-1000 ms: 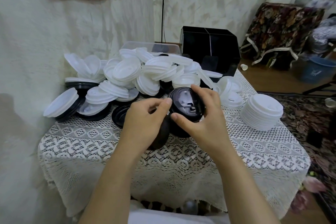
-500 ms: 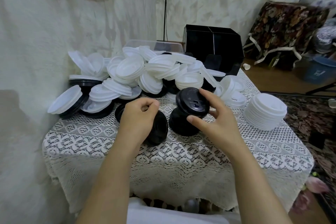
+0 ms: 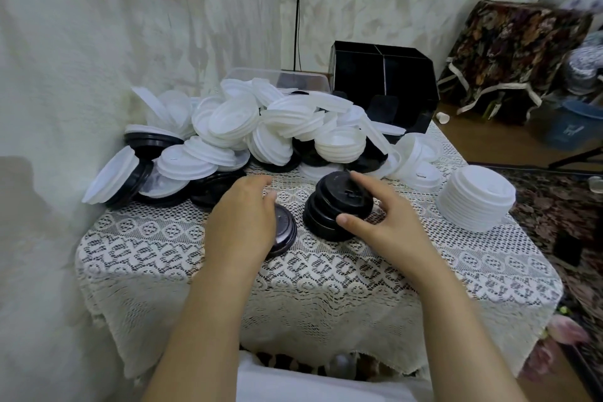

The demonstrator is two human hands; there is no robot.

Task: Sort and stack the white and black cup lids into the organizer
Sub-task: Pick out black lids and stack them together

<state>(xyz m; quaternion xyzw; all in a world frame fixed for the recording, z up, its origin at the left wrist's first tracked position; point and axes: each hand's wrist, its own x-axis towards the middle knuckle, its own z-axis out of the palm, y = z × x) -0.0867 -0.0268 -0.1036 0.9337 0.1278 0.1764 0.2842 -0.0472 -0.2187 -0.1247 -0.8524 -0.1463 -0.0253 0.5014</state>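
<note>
Right hand [image 3: 391,219] is on the black lid stack [image 3: 337,206], mid-table on the lace tablecloth [image 3: 326,274]. Thumb sits on the near rim and index on the far rim, fingers spread wide and curled round it. The top lid sits tilted, not flush with the ones below.

Left hand [image 3: 241,222] lies over a single black lid [image 3: 284,232] just left of that stack, fingers curled over its far edge. Most of the lid is hidden under the palm.

The mixed pile [image 3: 277,127] of loose white and black lids covers the back of the table. The white lid stack [image 3: 476,202] stands alone, neat, near the right edge. The organizer [image 3: 385,85], a black divided box, is at the far right corner behind the pile, with a clear tub [image 3: 277,78] just left of it. I can't see any lids in the organizer's compartments from this angle.
</note>
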